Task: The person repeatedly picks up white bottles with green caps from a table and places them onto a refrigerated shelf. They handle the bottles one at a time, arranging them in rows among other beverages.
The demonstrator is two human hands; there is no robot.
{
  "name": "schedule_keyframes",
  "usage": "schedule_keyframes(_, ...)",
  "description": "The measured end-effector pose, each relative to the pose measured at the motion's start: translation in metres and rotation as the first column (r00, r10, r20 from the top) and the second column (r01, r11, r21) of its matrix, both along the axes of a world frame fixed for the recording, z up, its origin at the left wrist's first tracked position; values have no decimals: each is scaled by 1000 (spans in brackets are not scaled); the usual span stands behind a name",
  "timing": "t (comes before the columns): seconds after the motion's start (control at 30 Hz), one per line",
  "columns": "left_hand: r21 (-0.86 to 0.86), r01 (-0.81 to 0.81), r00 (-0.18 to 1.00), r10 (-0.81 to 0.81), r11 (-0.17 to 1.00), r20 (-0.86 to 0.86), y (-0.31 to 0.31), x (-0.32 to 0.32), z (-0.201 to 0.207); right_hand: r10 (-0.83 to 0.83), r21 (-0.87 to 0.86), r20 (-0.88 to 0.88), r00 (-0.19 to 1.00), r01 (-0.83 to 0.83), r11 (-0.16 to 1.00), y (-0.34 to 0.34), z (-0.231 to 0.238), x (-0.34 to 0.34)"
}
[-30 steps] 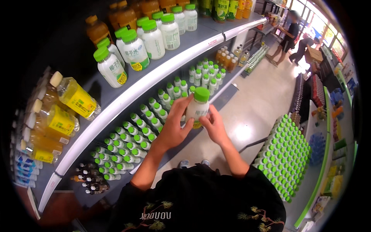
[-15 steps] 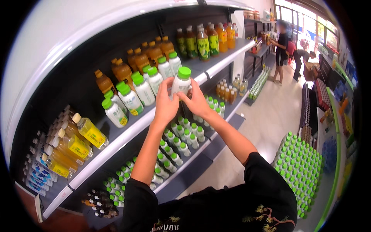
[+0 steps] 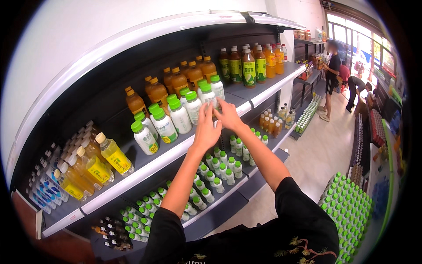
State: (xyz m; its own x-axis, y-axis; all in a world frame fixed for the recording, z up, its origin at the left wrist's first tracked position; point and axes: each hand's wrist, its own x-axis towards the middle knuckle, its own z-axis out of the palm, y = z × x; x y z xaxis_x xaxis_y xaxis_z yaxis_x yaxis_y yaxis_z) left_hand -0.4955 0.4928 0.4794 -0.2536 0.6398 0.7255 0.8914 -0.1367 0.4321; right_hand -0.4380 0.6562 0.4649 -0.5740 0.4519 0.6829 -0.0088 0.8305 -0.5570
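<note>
The left hand (image 3: 207,129) and the right hand (image 3: 228,115) are gripping the lower part of a white plastic bottle with a green cap (image 3: 208,97), one from each side, probably to keep it steady. It is upright, near the front edge of the grey flat shelf (image 3: 235,93). Similar white green-capped bottles (image 3: 180,119) stand beside it. Behind are amber plastic bottles (image 3: 179,82), perhaps at the back because they are taller.
</note>
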Motion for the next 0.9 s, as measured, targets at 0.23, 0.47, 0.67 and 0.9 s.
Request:
schedule_keyframes(0.23,-62,-41,990,32,997,-140,-5,0,-10,-57,190,-41,998,64,980,8,-16,-6)
schedule_keyframes(0.47,3,-37,994,37,999,-101,-5,-1,-16,-18,147,-68,997,28,989,-1,-17,-5)
schedule_keyframes(0.67,-40,43,994,-47,998,-97,-9,1,-9,-73,215,-156,985,106,971,6,-23,-2)
schedule_keyframes(0.9,73,60,974,-42,996,-224,-5,-3,-20,-107,73,-223,969,126,989,-24,-20,16)
